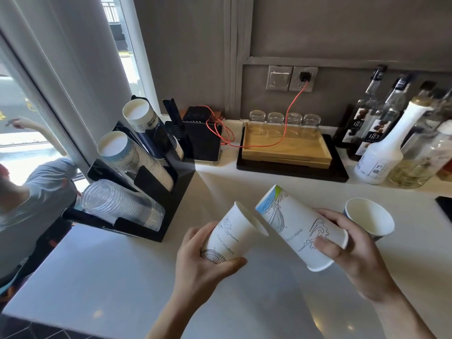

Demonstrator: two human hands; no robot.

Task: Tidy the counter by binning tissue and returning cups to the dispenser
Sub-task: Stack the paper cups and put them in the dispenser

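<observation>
— What are the hands doing?

— The left hand (208,260) has its fingers (236,261) wrapped round the base of a printed cup (231,237), mouth tilted up and to the right. The right hand (352,250) grasps a second printed cup (299,227) near its rim, with the base pointing up-left.

— Do the two cups touch?

— The second cup's base sits right at the first cup's mouth; I cannot tell whether it is inside. Both are held above the white tabletop (110,277).

— Any other cups loose?

— A third cup (370,217) with a dark outside stands open-side up on the tabletop just behind the right hand.

— And the dispenser?

— The black dispenser (171,192) stands to the left by the window, well apart from the hands, with slanted stacks of paper cups (137,157) above and clear cups (122,204) in the lowest slot.
</observation>
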